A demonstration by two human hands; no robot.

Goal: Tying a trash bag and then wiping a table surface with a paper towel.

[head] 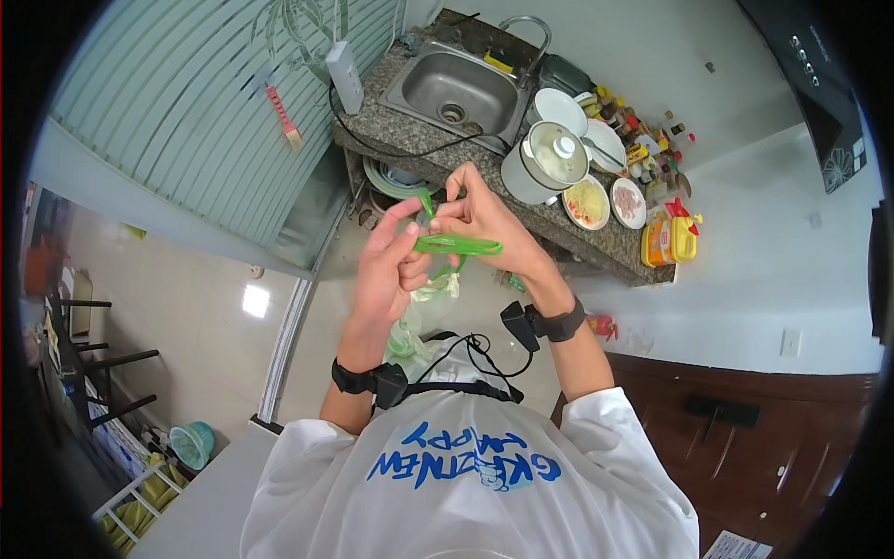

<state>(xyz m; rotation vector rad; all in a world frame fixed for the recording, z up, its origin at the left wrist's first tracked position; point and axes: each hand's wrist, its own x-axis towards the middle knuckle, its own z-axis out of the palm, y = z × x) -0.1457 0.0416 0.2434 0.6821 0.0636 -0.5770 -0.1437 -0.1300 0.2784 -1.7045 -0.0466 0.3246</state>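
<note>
In front of my chest both hands hold the green handles of a thin plastic bag [457,244]. My left hand [391,262] has a loop of it around the fingers, with the thumb pressed near it. My right hand [482,223] pinches part of the green strip between thumb and fingertips, and a loop crosses below its palm. The translucent body of the bag hangs under the hands toward the floor; its contents cannot be made out. Each wrist wears a black strap with a small box on it.
A granite counter [433,140] ahead carries a steel sink [454,91], a white electric pot [538,175] with a glass lid, plates of chopped food [587,202], several bottles and a yellow oil jug [670,241]. A sliding glass door [209,126] stands left, a brown door [740,426] right.
</note>
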